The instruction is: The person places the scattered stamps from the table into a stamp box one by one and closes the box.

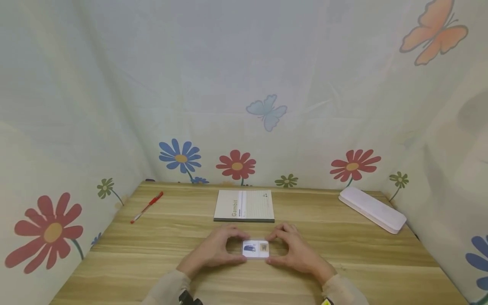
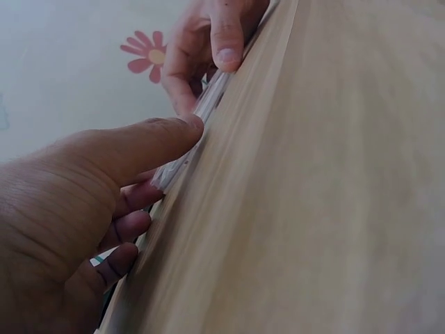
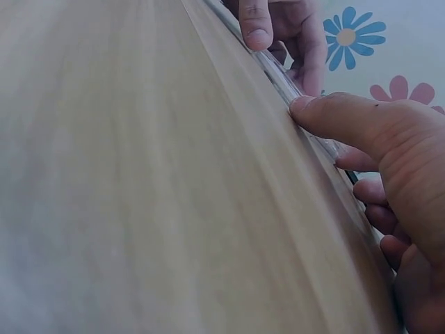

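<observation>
A small flat white pack (image 1: 256, 249), printed with a dark blue picture and a brownish square, lies low over the wooden table in the head view. Its edge looks clear and shiny in the left wrist view, like plastic. My left hand (image 1: 219, 249) holds its left end between thumb and fingers. At the opposite end, my right hand (image 1: 294, 250) pinches it the same way. Both thumbs are on the near side, with the index fingers on the far side. What is inside the pack cannot be seen.
Behind the hands lies a notebook (image 1: 244, 206) with "Gambit" on its cover. A red-capped pen (image 1: 147, 207) rests at the left of the table (image 1: 183, 212), and a pale oblong case (image 1: 371, 209) at the right. Flower-printed cloth (image 1: 297, 140) hangs around the table's back and sides.
</observation>
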Demonstrator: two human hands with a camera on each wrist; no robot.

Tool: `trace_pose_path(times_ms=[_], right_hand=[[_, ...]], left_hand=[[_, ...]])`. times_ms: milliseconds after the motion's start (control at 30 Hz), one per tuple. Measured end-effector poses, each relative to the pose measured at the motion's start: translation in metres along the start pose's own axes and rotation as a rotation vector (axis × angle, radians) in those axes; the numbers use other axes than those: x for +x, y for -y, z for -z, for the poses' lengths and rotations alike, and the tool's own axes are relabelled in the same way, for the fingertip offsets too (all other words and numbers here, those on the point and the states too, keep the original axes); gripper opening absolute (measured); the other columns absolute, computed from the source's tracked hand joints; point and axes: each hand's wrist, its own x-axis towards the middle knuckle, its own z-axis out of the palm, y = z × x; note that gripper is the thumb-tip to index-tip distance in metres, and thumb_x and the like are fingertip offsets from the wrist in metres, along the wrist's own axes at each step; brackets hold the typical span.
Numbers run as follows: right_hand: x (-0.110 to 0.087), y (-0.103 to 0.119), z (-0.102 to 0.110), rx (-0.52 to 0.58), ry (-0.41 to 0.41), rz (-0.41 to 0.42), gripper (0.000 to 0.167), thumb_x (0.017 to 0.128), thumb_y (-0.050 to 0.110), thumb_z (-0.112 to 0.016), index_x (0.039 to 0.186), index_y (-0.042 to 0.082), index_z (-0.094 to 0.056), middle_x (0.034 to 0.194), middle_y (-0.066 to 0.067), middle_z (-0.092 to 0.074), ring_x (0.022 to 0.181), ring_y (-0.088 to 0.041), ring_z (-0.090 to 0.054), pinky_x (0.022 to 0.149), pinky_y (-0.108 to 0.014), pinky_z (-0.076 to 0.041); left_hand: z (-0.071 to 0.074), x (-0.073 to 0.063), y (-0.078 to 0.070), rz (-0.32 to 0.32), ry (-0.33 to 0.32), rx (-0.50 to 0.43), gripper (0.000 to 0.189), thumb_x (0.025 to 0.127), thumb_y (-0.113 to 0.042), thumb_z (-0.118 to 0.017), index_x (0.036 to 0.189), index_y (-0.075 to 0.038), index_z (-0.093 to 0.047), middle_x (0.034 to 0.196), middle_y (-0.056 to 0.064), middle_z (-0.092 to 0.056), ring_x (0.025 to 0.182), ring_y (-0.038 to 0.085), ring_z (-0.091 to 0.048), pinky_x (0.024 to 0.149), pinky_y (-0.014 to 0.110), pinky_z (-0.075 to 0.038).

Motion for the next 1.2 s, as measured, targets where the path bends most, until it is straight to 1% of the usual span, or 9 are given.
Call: trace_pose_path(times_ms=[200, 333, 433, 567, 800, 933, 1100, 1200], right_hand=[[0.0003, 0.0016, 0.0002, 0.001, 0.002, -0.005, 0.050, 0.085, 0.054, -0.095, 0.126, 0.032, -0.075, 0.136, 0.008, -0.056, 0.132, -0.019, -0.047, 0.115, -0.057, -0.046], [-0.0005, 0.0024, 0.0001, -0.002, -0.003, -0.006, 0.051, 0.085, 0.053, -0.096, 0.126, 0.032, -0.076, 0.136, 0.006, -0.057, 0.132, -0.019, -0.048, 0.114, -0.057, -0.046], [-0.0009, 0.0021, -0.0005, -0.005, -0.005, -0.005, 0.051, 0.085, 0.052, -0.096, 0.127, 0.032, -0.076, 0.135, 0.007, -0.057, 0.133, -0.019, -0.048, 0.115, -0.057, -0.046], [-0.0014, 0.0017, -0.0007, -0.004, -0.006, -0.013, 0.050, 0.084, 0.052, -0.096, 0.127, 0.033, -0.076, 0.135, 0.009, -0.057, 0.133, -0.019, -0.048, 0.115, -0.057, -0.045], [0.0003, 0.0008, 0.0005, 0.001, -0.019, 0.007, 0.051, 0.085, 0.055, -0.095, 0.127, 0.033, -0.077, 0.136, 0.006, -0.058, 0.134, -0.022, -0.048, 0.114, -0.059, -0.046], [0.0004, -0.0002, 0.0006, 0.010, -0.019, -0.002, 0.050, 0.084, 0.055, -0.095, 0.126, 0.033, -0.078, 0.136, 0.007, -0.057, 0.135, -0.023, -0.048, 0.116, -0.061, -0.045], [0.0000, 0.0003, 0.0004, 0.013, -0.011, -0.013, 0.051, 0.084, 0.055, -0.096, 0.126, 0.033, -0.078, 0.136, 0.007, -0.057, 0.135, -0.022, -0.048, 0.116, -0.060, -0.045], [-0.0003, 0.0011, 0.0000, 0.016, -0.009, -0.014, 0.051, 0.084, 0.055, -0.096, 0.126, 0.032, -0.078, 0.136, 0.006, -0.057, 0.135, -0.023, -0.048, 0.116, -0.060, -0.044]], left_hand=[[0.0005, 0.0005, -0.0013, -0.011, -0.004, -0.007, 0.059, 0.083, -0.047, -0.098, 0.135, -0.027, -0.079, 0.126, -0.016, -0.073, 0.118, 0.008, -0.063, 0.110, 0.042, -0.052], [-0.0005, 0.0016, -0.0029, 0.005, 0.004, -0.006, 0.059, 0.083, -0.045, -0.098, 0.135, -0.026, -0.079, 0.126, -0.014, -0.072, 0.116, 0.009, -0.063, 0.107, 0.040, -0.053], [-0.0018, 0.0021, -0.0032, 0.020, 0.013, -0.016, 0.058, 0.083, -0.043, -0.098, 0.135, -0.026, -0.078, 0.126, -0.013, -0.072, 0.115, 0.009, -0.063, 0.106, 0.039, -0.054], [-0.0025, 0.0018, -0.0027, 0.030, 0.020, -0.027, 0.058, 0.084, -0.044, -0.097, 0.135, -0.026, -0.077, 0.125, -0.013, -0.070, 0.115, 0.009, -0.062, 0.107, 0.039, -0.053], [-0.0030, 0.0012, -0.0009, 0.043, 0.005, -0.011, 0.057, 0.083, -0.048, -0.097, 0.135, -0.030, -0.078, 0.119, -0.013, -0.063, 0.112, 0.011, -0.057, 0.105, 0.039, -0.050], [-0.0034, 0.0017, -0.0005, 0.040, 0.001, -0.013, 0.057, 0.083, -0.047, -0.097, 0.134, -0.029, -0.078, 0.120, -0.013, -0.064, 0.113, 0.011, -0.058, 0.105, 0.039, -0.050], [-0.0037, 0.0007, -0.0008, 0.054, 0.007, -0.028, 0.058, 0.083, -0.047, -0.097, 0.135, -0.029, -0.078, 0.124, -0.012, -0.066, 0.116, 0.012, -0.058, 0.108, 0.043, -0.050], [-0.0044, 0.0006, 0.0000, 0.059, 0.008, -0.029, 0.059, 0.083, -0.047, -0.097, 0.136, -0.029, -0.078, 0.124, -0.012, -0.066, 0.116, 0.012, -0.058, 0.108, 0.043, -0.050]])
